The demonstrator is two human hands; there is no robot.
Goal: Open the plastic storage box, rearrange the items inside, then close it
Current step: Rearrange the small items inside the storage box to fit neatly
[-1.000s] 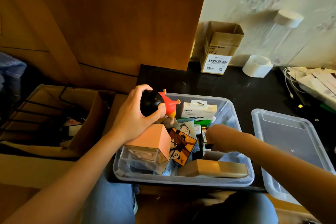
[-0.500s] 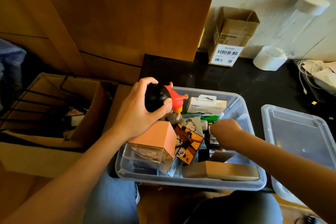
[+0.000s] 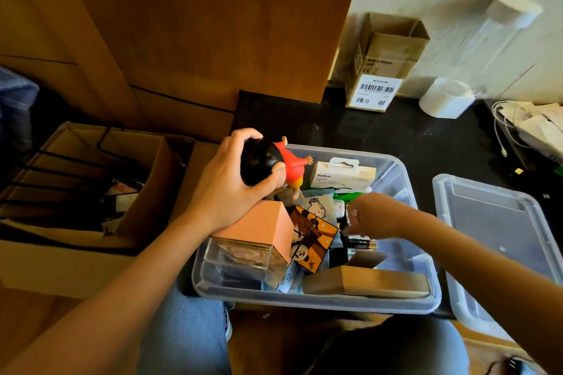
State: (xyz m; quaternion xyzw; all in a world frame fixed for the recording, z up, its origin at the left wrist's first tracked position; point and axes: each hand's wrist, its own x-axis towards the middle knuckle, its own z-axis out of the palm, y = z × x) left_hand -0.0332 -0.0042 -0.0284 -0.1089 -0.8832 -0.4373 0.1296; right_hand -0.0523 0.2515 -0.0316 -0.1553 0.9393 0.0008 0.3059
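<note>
The clear plastic storage box (image 3: 316,303) stands open in front of my knees, with its lid (image 3: 493,222) lying flat to its right. My left hand (image 3: 225,192) grips a toy figure (image 3: 259,161) with a black head and red top above the box's left side. My right hand (image 3: 377,215) reaches down into the middle of the box, fingers curled over small items beside a battery pack (image 3: 359,242). Inside are a pink box (image 3: 262,225), an orange cartoon box (image 3: 310,240), a white Belkin package (image 3: 341,175) and a wooden block (image 3: 374,283).
A large cardboard box (image 3: 146,192) holding a black wire rack sits to the left. A small open carton (image 3: 384,64) and a white tape roll (image 3: 446,97) stand at the back by the wall. Cables and papers (image 3: 533,125) lie far right. A wooden cabinet (image 3: 213,24) rises behind.
My right hand has shifted slightly back and up among the items in the box. My left hand keeps holding the toy figure in about the same spot. My view has moved a little.
</note>
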